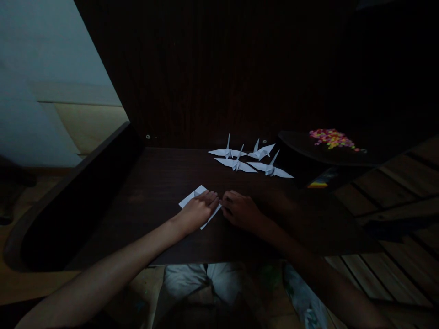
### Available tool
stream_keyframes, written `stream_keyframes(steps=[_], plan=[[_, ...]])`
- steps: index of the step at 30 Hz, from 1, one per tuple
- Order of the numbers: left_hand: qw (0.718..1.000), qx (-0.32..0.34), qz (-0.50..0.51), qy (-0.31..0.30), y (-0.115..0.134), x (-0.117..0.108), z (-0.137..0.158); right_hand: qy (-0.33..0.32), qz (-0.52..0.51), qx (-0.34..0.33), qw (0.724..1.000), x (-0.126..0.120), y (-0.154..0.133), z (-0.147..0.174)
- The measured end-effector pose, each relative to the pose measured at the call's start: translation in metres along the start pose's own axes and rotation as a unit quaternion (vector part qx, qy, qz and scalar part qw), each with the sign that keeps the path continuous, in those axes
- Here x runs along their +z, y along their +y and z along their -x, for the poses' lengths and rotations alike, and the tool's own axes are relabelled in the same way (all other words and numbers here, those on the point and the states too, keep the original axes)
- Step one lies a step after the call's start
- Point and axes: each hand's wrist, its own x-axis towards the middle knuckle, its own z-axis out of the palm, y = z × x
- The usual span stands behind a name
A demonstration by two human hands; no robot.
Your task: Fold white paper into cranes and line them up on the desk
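A small folded sheet of white paper (188, 197) lies on the dark desk, turned so that its corners point outward. My left hand (199, 211) rests flat across its middle, covering much of it. At the paper's right corner is my right hand (240, 209), its fingers curled and close to my left fingertips. It seems to pinch that corner, though the fingertips are in shadow. Beyond both hands, several white origami cranes (236, 164) stand in a group with their wings spread.
A raised dark shelf (298, 144) on the right bears a heap of small colourful pieces (332, 138). A tall dark panel (219, 68) closes off the back of the desk. To the left rises a side board (75, 183). Wooden slats (394, 192) show at the right.
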Motion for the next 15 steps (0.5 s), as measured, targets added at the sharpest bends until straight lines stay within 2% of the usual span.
stream_keyframes(steps=[3,8,15], plan=[[0.997,-0.037,0.063,0.017,-0.003,0.006,0.002,0.022,-0.038,0.023,0.999,0.004,0.002,0.001],[0.988,-0.05,0.144,0.025,-0.005,0.008,0.004,0.074,-0.095,0.041,0.992,0.017,0.008,0.0],[0.983,-0.063,0.172,0.032,-0.003,0.007,0.003,0.109,-0.073,0.002,0.991,0.023,0.009,0.0]])
